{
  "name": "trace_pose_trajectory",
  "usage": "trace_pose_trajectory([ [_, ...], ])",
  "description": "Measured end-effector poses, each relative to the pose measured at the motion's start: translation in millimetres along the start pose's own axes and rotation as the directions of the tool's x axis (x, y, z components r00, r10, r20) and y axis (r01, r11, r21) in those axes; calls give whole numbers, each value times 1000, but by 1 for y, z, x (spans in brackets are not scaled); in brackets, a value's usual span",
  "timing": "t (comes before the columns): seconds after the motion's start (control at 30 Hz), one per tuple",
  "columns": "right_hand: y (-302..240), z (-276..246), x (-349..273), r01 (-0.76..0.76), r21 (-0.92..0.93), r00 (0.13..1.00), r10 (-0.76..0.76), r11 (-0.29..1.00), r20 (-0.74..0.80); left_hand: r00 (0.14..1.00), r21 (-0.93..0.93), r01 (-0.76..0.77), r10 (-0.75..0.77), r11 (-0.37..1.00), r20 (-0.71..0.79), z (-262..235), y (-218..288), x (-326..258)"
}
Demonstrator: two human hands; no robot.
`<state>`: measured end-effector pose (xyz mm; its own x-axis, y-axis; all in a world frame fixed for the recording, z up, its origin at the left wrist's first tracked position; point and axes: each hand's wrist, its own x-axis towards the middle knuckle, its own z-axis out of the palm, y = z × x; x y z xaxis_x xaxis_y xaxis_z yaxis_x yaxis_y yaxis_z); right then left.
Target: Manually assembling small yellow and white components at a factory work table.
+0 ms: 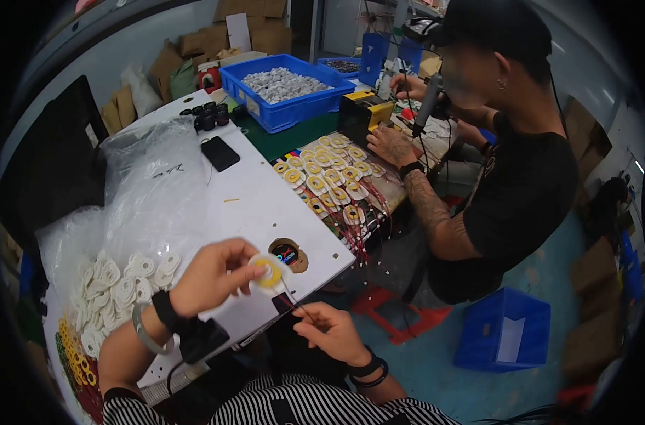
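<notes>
Near the table's front edge, my left hand (pixel 218 278) pinches a flat round white part with a yellow ring (pixel 269 273) between thumb and fingers. Thin wires (pixel 288 289) trail from this part down to my right hand (pixel 331 333), whose thumb and fingers are closed on them. Just behind the ring part is a round hole in the tabletop (pixel 288 255), with a dark, lit device inside. Beside my left forearm lies a heap of white ring-shaped pieces (pixel 117 290), and stacked yellow rings (pixel 78 354) sit at its near side.
A clear plastic bag (pixel 152 184) and a black phone (pixel 220 154) lie on the white table (pixel 252 202). Finished-looking wired parts (pixel 326 173) cover the adjoining bench, where a co-worker (pixel 506 163) works. A blue bin (pixel 503 329) and red stool (pixel 397 315) stand on the floor.
</notes>
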<state>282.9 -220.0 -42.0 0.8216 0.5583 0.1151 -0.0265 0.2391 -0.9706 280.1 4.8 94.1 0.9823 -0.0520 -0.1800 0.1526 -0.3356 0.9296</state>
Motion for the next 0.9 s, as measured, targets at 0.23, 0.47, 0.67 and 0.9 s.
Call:
trace_pose_trajectory([
  [0.23, 10, -102, 7, -44, -83, 944, 14, 996, -329, 975, 289, -219, 217, 932, 37, 0, 12, 186],
  [0.47, 4, -155, 44, -10, -176, 833, -89, 984, -545, 960, 525, -251, 277, 813, 31, 40, -40, 348],
  [0.67, 3, -163, 24, -73, -321, 765, -153, 944, -625, 973, 729, -73, 210, 680, -98, 64, -29, 372],
  [0.9, 14, -149, 3, -140, -368, 872, -61, 919, -485, 951, 841, -31, 275, 541, -142, 58, -28, 372],
])
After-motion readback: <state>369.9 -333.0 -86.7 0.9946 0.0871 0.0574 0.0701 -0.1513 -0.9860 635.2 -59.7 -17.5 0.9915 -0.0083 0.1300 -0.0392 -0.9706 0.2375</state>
